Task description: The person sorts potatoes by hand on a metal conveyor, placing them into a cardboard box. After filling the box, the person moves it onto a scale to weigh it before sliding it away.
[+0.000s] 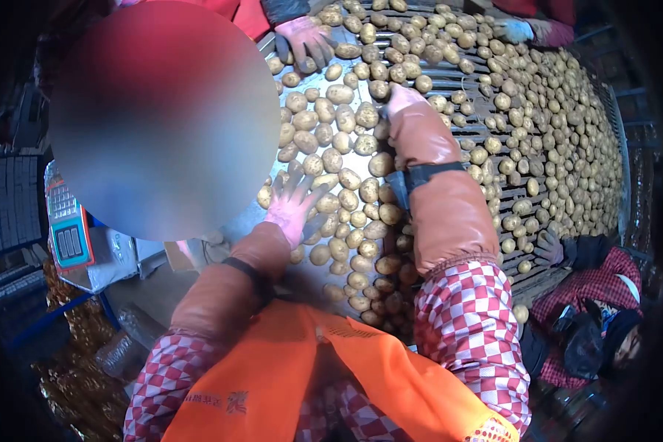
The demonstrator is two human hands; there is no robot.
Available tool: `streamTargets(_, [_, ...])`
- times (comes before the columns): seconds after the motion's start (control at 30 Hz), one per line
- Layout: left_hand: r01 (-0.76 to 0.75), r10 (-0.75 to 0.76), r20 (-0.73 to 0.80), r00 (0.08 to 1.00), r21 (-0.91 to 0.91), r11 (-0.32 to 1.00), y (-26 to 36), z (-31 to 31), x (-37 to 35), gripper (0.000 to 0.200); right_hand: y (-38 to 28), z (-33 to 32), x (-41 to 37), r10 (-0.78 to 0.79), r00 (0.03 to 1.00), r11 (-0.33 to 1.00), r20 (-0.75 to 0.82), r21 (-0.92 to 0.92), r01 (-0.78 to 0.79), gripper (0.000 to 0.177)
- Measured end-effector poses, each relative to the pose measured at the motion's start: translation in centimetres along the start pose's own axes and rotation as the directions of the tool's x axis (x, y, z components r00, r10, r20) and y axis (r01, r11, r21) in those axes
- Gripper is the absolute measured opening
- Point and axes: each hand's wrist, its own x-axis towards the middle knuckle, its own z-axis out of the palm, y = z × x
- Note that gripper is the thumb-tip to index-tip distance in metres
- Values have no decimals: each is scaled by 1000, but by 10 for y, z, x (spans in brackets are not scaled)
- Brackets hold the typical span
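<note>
My left hand (293, 208), in a pink glove with grey fingertips, lies with fingers spread over potatoes (348, 179) on the pale metal surface. Nothing shows in its grip. My right hand (404, 99), in a pink glove, reaches farther forward, to where the metal surface meets the dark slatted bed. Its fingers are mostly hidden behind the glove's back and by nearby potatoes, so its hold cannot be made out. Brown sleeve covers reach from both wrists to the checked sleeves.
Potatoes cover the slatted bed (486, 140) on the right. Co-workers' gloved hands are at the top left (306, 40), top right (514, 30) and lower right (549, 248). A scale (70, 225) stands at the left. A round blur hides the upper left.
</note>
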Motion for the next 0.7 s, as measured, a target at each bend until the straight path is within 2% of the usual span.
streamTargets(0.03, [17,-17,-5,1000,0,1000,1,1,1,64,12,3,-5,36,998,995,47,87,-40,51])
streamTargets(0.07, [57,-66,212,975,46,997,3,1,4,63,15,-9,-16,58,994,982,97,173,-74,50])
streamTargets(0.1, [115,-151,412,899,112,987,1,-1,4,63,25,-11,-30,19,999,933,41,357,-33,50])
streamTargets(0.13, [137,-146,428,892,53,989,-4,5,6,63,36,-7,-53,-32,999,802,-34,596,46,49])
streamTargets(0.17, [94,-98,204,974,27,995,-14,37,-6,58,42,-3,-74,-61,997,594,-54,801,80,48])
streamTargets(0.2, [110,-104,345,933,3,994,-9,5,1,63,48,-2,-94,-79,996,369,-42,927,69,48])
streamTargets(0.23, [81,-83,336,938,21,997,-7,-6,-2,71,49,2,-109,-105,994,166,-22,985,39,47])
streamTargets(0.27, [66,-81,350,933,56,996,-5,-15,-4,72,50,5,-120,-130,991,-3,-16,1000,16,47])
streamTargets(0.3, [20,-45,235,971,111,994,-8,-11,-8,66,48,9,-130,-160,987,-139,-19,990,-4,46])
streamTargets(0.33, [35,-35,74,997,-5,999,-12,1,-16,65,43,13,-141,-189,982,-250,-19,968,-29,46])
streamTargets(0.4, [30,-32,-23,999,-54,998,-13,13,-17,67,32,22,-149,-244,970,-412,-7,906,-97,44])
streamTargets(0.53, [42,-40,71,997,-29,999,-13,15,-17,69,9,42,-168,-389,921,-572,13,781,-253,43])
streamTargets(0.6, [55,-48,99,994,-72,996,-14,14,-16,66,-4,54,-184,-510,859,-577,35,727,-372,44])
streamTargets(0.63, [57,-52,67,996,-77,995,-14,19,-16,67,-4,78,-192,-372,885,-157,-280,959,238,49])
streamTargets(0.67, [58,-55,38,998,-84,995,-15,28,-16,69,-8,88,-202,-394,811,119,-432,851,511,53])
streamTargets(0.7, [71,-64,46,997,-171,983,-15,19,-18,74,-13,97,-211,-404,715,379,-571,607,699,57])
